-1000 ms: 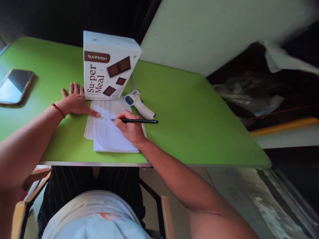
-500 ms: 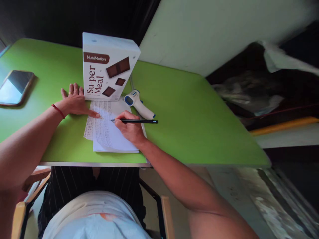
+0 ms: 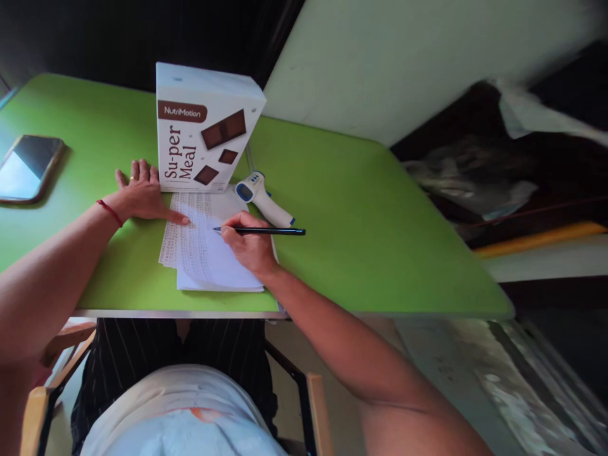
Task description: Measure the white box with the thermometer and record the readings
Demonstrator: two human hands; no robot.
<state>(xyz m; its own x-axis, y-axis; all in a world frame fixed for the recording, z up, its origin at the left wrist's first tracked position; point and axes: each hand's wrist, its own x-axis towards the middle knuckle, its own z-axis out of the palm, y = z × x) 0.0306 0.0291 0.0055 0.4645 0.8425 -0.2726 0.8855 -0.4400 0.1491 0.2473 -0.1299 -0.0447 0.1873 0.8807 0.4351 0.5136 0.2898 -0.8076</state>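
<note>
Right hand (image 3: 251,247) pinches a black pen (image 3: 280,232) between thumb and fingers; left hand (image 3: 145,196) lies palm down, relaxed and splayed, thumb on the paper (image 3: 228,269), other fingers right by the box. Green table (image 3: 370,247) takes up most of the view, with the seated person's striped trousers (image 3: 126,358) and pale shirt (image 3: 161,411) at its near edge, between wooden chair arms. White "NutriMotion Su-per Meal" box (image 3: 216,92) stands upright at the far end of the paper — can't tell whether its base rests on the sheets. Paper is a small stack near the table's front edge, between the two hands; tight columns of tiny writing fill the left part of the top sheet, the right part is blank, and more written sheets poke out on the left. Phone (image 3: 31,168) lies at far left, well apart from the left hand. White-and-blue handheld thermometer (image 3: 268,202) lies just beyond the right hand, its display end near the box's lower right corner. Pen slants low, tip over the writing — contact with the page unclear, back end pointing right. Red bracelet (image 3: 110,213) on left wrist, gold ring (image 3: 133,178) on a left finger.
</note>
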